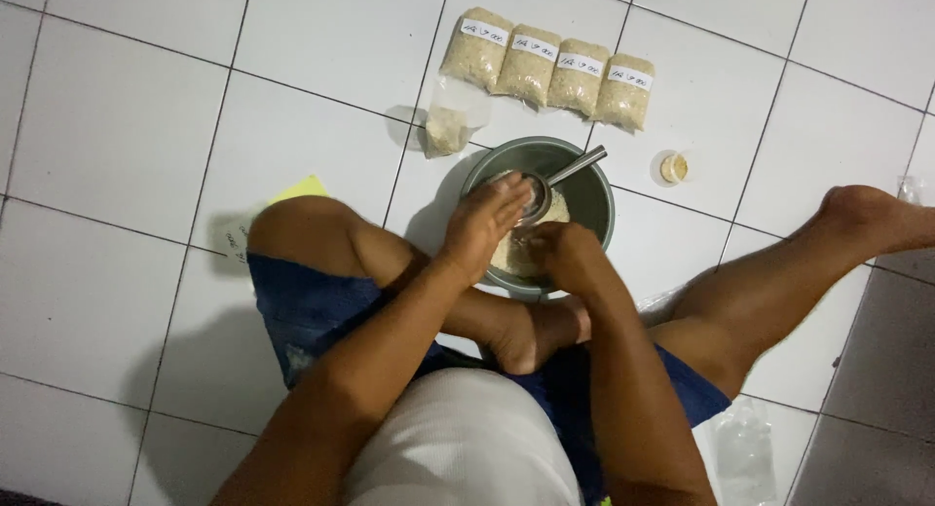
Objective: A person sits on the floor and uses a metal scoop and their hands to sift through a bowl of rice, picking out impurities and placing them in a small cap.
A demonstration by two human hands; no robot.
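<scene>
Bowl: we note a grey round bowl (594,199) on the white tiled floor (127,155), just in front of the seated person's crossed legs, partly filled with pale grain (506,256).
Ladle: a small metal ladle (545,187) sits over the grain, its handle slanting up past the bowl's far right rim.
Left hand: the left hand (482,224) lies over the bowl's near left part, fingers straight and close together, palm against the ladle's cup; we cannot tell whether it grips anything.
Right hand: the right hand (565,253) is down in the bowl just beside the left, fingers curled under and hidden; we cannot tell its grip.
Filled bags: four sealed clear bags (547,70) of the same grain, each with a white label, lie in a row on the floor beyond the bowl.
Part-filled bag: one clear bag (446,126) with a little grain sits just off the bowl's far left rim.
Small cup: a small round yellowish cup (673,167) stands to the right of the bowl, apart from it.
Paper: a yellow sheet (297,187) shows beside the left knee.
Empty plastic: clear plastic (745,452) lies by the right thigh.
</scene>
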